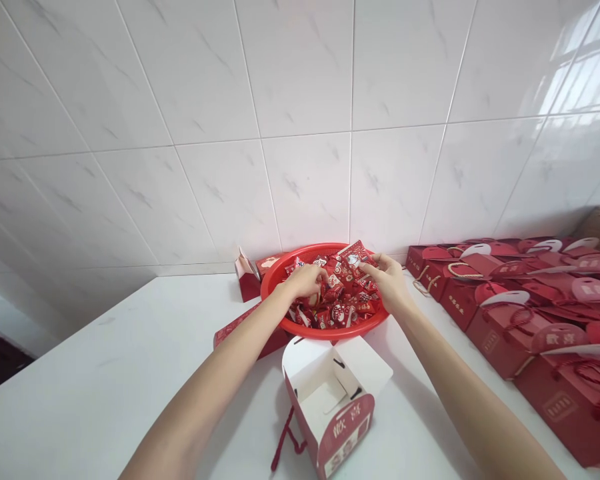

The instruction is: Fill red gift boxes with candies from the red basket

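A red plastic basket (325, 335) holds many wrapped candies (343, 313), mostly red with white and gold print. My left hand (306, 281) reaches into it from the left, fingers curled down among the candies; whatever they grip is hidden. At the basket's right side, my right hand (389, 277) pinches a red printed packet (355, 255) with a white figure on it, between thumb and fingers. In front of the basket stands a red gift box (347, 433), its flaps spread and its white inside bare. A dark red cord (286, 437) hangs from its left side.
Rows of closed red gift boxes (495, 333) with cord handles line the right of the white table (130, 373). Left of the basket are a small upright red carton (248, 277) and a flat red box (270, 345). A tiled wall (305, 187) rises behind.
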{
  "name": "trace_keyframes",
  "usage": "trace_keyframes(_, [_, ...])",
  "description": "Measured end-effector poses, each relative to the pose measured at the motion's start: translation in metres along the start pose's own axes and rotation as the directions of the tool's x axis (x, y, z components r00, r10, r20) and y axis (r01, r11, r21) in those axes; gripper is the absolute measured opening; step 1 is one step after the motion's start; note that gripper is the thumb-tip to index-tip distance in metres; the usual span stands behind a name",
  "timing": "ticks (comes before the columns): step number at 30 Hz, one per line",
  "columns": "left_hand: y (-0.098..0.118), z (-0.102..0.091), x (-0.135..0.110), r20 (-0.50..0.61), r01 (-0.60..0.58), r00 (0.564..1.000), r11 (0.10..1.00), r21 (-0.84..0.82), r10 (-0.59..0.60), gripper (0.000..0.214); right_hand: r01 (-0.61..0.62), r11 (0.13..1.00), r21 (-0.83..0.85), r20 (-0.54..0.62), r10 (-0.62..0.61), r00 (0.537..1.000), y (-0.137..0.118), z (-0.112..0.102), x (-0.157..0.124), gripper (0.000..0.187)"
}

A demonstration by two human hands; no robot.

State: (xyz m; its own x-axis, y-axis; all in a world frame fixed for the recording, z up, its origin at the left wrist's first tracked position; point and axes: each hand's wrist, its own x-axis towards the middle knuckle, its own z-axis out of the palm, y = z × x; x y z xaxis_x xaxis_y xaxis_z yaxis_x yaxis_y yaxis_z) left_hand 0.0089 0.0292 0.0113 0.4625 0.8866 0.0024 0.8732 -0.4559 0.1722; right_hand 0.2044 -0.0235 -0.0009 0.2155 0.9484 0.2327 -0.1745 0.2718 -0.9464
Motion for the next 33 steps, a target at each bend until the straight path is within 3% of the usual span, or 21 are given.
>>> trace_keyframes(2, [-0.002, -0.003, -0.002, -0.043, 0.013, 0.999, 1.0, 0.018, -0.012, 0.041, 0.009, 1.0, -0.015, 0.004, -0.009, 1.0, 0.0, 0.0, 0.0, 0.026])
trace_keyframes(4, [0.001, -0.005, -0.004, -0.014, -0.024, 1.0, 1.0, 0.005, 0.024, 0.036, 0.007, 1.0, -0.014, 0.005, -0.007, 1.0, 0.0, 0.0, 0.0, 0.025])
trace_keyframes(9, [0.017, -0.003, -0.01, 0.278, -0.142, 0.944, 0.98, -0.141, 0.177, 0.022, 0.019, 1.0, -0.001, -0.001, -0.019, 1.0, 0.003, -0.001, 0.001, 0.024])
trace_keyframes(14, [0.022, -0.002, -0.013, 0.34, -0.165, 0.912, 0.965, -0.204, 0.228, 0.066, 0.035, 0.999, -0.03, 0.003, -0.035, 0.999, 0.002, -0.001, 0.001, 0.021])
trace_keyframes(17, [0.021, -0.002, -0.013, 0.372, -0.113, 0.907, 0.965, -0.235, 0.196, 0.077, 0.034, 0.999, -0.026, 0.001, -0.034, 0.999, -0.001, 0.0, 0.0, 0.021])
trace_keyframes(19, [0.02, -0.001, -0.012, 0.365, -0.107, 0.908, 0.957, -0.269, 0.204, 0.074, 0.02, 1.0, -0.014, -0.006, -0.02, 1.0, -0.002, 0.0, -0.001, 0.021])
trace_keyframes(25, [0.014, 0.005, -0.006, 0.36, -0.144, 0.897, 0.94, -0.309, 0.255, 0.028, -0.001, 1.0, -0.009, 0.003, 0.001, 1.0, -0.003, 0.0, -0.001, 0.023])
trace_keyframes(28, [0.011, 0.004, -0.005, 0.339, -0.121, 0.911, 0.938, -0.326, 0.235, 0.021, -0.001, 1.0, 0.019, -0.012, 0.001, 1.0, -0.002, 0.0, 0.0, 0.024])
trace_keyframes(30, [0.009, 0.003, -0.005, 0.259, -0.123, 0.938, 0.919, -0.376, 0.232, 0.024, -0.009, 0.999, 0.05, -0.03, 0.01, 1.0, -0.001, 0.0, 0.001, 0.026])
trace_keyframes(33, [0.004, 0.003, -0.002, 0.026, -0.166, 0.98, 0.888, -0.429, 0.195, 0.032, -0.001, 0.997, 0.072, -0.032, 0.003, 0.999, 0.001, 0.0, 0.002, 0.028])
